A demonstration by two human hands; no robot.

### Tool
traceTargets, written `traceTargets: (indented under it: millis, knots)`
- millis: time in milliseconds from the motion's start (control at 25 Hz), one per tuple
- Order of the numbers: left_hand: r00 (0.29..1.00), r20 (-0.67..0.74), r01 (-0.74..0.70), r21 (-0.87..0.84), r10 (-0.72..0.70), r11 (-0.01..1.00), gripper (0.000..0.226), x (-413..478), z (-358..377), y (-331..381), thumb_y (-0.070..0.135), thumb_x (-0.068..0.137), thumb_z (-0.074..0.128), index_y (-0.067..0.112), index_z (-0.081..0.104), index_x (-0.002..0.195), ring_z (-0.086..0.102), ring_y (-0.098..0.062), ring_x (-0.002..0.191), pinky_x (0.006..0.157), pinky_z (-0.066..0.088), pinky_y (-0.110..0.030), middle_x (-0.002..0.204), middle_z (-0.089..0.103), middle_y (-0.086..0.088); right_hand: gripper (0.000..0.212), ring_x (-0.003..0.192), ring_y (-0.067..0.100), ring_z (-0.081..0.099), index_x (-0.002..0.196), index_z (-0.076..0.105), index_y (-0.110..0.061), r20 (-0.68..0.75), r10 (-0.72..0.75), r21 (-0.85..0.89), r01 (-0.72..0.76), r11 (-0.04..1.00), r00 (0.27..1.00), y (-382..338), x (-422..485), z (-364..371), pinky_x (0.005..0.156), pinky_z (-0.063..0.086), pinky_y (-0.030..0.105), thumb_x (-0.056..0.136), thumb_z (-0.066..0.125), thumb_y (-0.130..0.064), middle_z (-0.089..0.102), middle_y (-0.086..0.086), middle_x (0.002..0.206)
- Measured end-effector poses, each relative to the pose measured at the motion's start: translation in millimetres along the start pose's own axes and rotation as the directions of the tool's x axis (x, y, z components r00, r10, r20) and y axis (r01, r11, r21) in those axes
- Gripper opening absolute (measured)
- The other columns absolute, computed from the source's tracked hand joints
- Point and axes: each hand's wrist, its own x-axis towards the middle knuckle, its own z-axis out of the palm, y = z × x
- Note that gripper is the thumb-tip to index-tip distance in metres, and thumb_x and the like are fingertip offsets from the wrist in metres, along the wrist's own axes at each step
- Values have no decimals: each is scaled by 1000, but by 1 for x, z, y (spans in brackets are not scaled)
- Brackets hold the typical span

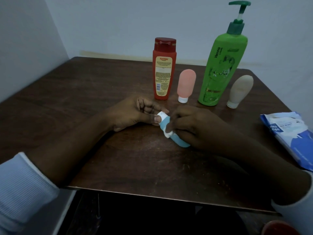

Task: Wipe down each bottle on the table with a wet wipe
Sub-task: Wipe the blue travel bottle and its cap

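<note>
A small blue squeeze bottle (179, 141) with a white cap lies on the dark wooden table (101, 92). My left hand (133, 114) pinches its cap end between thumb and fingers. Wrapped over the bottle's body is my right hand (191, 126), pressing a white wet wipe (169, 133) against it. Behind stand an orange-red bottle (163, 70), a pink tube bottle (186, 85) on its cap, a tall green pump bottle (220, 68) and a beige tube bottle (240, 90) on its cap.
A blue and white wet wipes pack (293, 138) lies at the table's right edge. Walls close in behind and on the left. The table's front edge runs below my forearms, and a red object (279, 228) shows at the bottom right.
</note>
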Motion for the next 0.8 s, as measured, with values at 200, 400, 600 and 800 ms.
traceTargets:
  millis: [200,400,600,800]
  knots:
    - [1000,-5,-7,6,7,1000,35,1,0,0,-6,90,68,1,69,124,72,-22,116,96,60,-34,120,77,-10,17,95,3,59,100,75,-25,105,16,14,-18,1000,994,4,-10,-13,77,50,21,87,65,-24,65,-8,105]
    - [999,7,-33,-16,34,999,36,0,1,-1,-10,88,69,-2,70,123,74,-25,111,93,60,-31,115,78,-14,25,91,12,57,100,74,-19,-21,-25,-47,24,999,999,-7,8,8,75,44,24,89,53,-23,63,-1,102]
    - [998,38,-38,-20,39,999,42,-1,-2,0,-13,88,68,-2,66,129,70,-24,121,98,58,-31,126,75,-11,11,89,4,60,92,74,-24,12,116,79,-117,990,993,10,-18,-18,75,49,25,83,69,-20,65,-10,96]
    - [996,51,-78,-25,79,997,43,-3,5,4,-18,85,67,-1,68,125,72,-23,115,91,60,-26,122,77,-9,26,98,2,61,104,73,-16,-300,234,242,-163,956,925,17,1,4,83,50,22,88,60,0,67,-6,104]
